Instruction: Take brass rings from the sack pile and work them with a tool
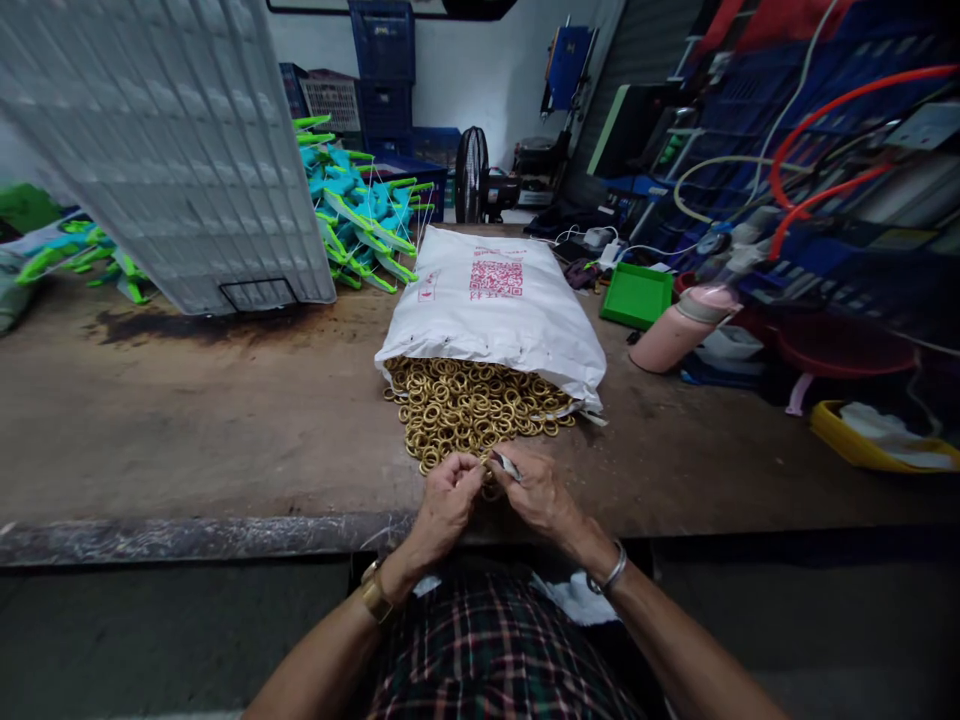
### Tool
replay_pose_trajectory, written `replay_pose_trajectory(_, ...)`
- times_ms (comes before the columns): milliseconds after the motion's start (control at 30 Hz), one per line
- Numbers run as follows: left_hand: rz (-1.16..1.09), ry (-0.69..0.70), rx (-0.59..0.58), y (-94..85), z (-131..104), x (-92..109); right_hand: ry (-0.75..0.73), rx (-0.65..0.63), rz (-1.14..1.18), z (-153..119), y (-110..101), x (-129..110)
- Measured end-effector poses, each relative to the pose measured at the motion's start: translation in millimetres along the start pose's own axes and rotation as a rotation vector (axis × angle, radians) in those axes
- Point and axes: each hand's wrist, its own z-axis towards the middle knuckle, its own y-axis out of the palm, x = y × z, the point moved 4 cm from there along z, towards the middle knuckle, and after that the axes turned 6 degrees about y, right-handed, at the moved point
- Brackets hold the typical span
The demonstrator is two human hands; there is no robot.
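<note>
Brass-coloured rings (469, 405) spill in a heap from the open mouth of a white printed sack (487, 310) lying on the bench. At the heap's near edge, my left hand (452, 492) is closed, thumb and forefinger pinching what looks like one brass ring (484, 459). Close beside it, my right hand (538, 488) is closed around a small tool (508, 466) with a silvery, dark-edged body. Its tip meets the ring at my left fingertips. The fingers cover much of the tool, so its exact kind is unclear. A few rings lie below my hands.
A tall ribbed white panel (172, 150) stands at the left of the wooden bench (300, 420), with green and teal plastic parts (367, 210) behind it. On the right are a green tray (637, 296), a pink bottle (684, 326), a yellow tray (862, 440) and orange hoses (780, 150).
</note>
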Motion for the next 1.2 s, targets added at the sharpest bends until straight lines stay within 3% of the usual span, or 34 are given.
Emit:
replay_pose_trajectory(100, 0.019, 0.020, 0.026, -2.3, -2, 0, 0.097, -0.018, 0.158, -1, 6, -2)
replay_pose_trajectory(233, -0.036, 0.014, 0.077, -4.6, -5, -4, 0.392, -0.031, 0.476, -5, 20, 5)
replay_pose_trajectory(367, -0.043, 0.045, 0.090, -3.5, -5, -6, 0.703, -0.179, 0.894, -15, 38, 4)
replay_pose_trajectory(433, -0.027, 0.067, 0.100, -3.6, -5, -6, 0.768, -0.226, 1.038, -18, 41, 0)
replay_pose_trajectory(667, -0.020, 0.089, 0.045, -3.0, -8, -6, 0.754, -0.226, 1.107, -19, 39, -1)
replay_pose_trajectory(767, -0.012, 0.068, 0.013, -3.4, -10, -4, 0.693, -0.196, 0.968, -15, 36, 2)
replay_pose_trajectory(967, -0.018, 0.006, -0.027, -4.0, -12, -3, 0.415, -0.042, 0.484, -4, 21, -1)
replay_pose_trajectory(1200, -0.128, -0.014, -0.077, -4.4, -13, -12, 0.377, -0.061, 0.443, -6, 21, -3)
